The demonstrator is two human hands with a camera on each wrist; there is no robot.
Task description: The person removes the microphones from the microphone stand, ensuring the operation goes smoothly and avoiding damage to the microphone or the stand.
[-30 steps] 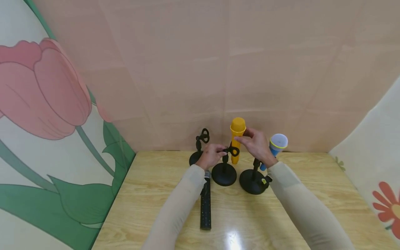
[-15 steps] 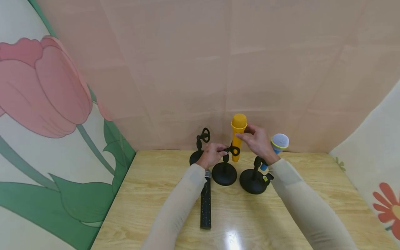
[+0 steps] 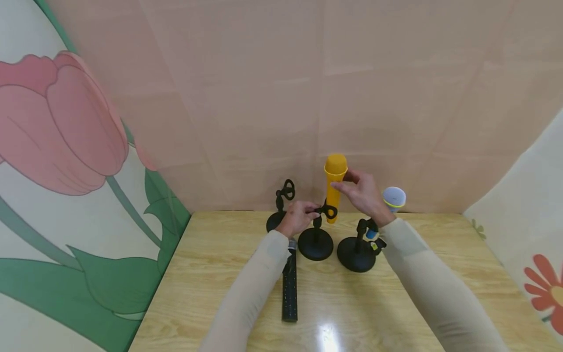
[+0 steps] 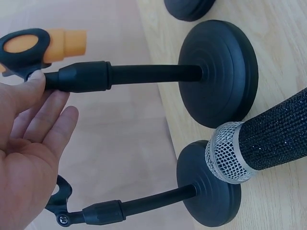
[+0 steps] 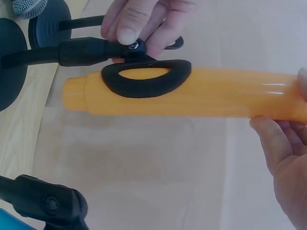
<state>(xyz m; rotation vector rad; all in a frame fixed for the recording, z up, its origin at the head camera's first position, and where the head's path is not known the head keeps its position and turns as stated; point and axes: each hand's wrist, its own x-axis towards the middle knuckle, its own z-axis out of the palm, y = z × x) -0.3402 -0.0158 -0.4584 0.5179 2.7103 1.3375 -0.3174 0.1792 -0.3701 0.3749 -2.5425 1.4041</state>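
Observation:
My right hand (image 3: 361, 193) pinches a yellow microphone (image 5: 225, 93) near its head, thumb on one side and fingers on the other. The microphone stands nearly upright, its lower handle against the black clip (image 5: 146, 91) of the middle microphone stand (image 3: 315, 244). The clip's looped side covers part of the handle; whether its arms fully surround it I cannot tell. With thumb and fingertips, my left hand (image 4: 36, 124) grips the clip's joint atop that stand. Below my left forearm, a black glittery microphone (image 3: 290, 288) with a silver mesh head (image 4: 230, 152) lies on the table.
A second stand (image 3: 277, 215) with a bare clip is behind my left hand. The right stand (image 3: 357, 254) is by my right wrist, with a blue microphone (image 3: 394, 197) leaning there, partly hidden. The wooden table (image 3: 211, 274) meets a pinkish backdrop (image 3: 246, 122) behind the stands.
My right hand has moved slightly upward with the yellow microphone, so its lower end sits higher beside the clip. My left hand keeps its grip on the stand.

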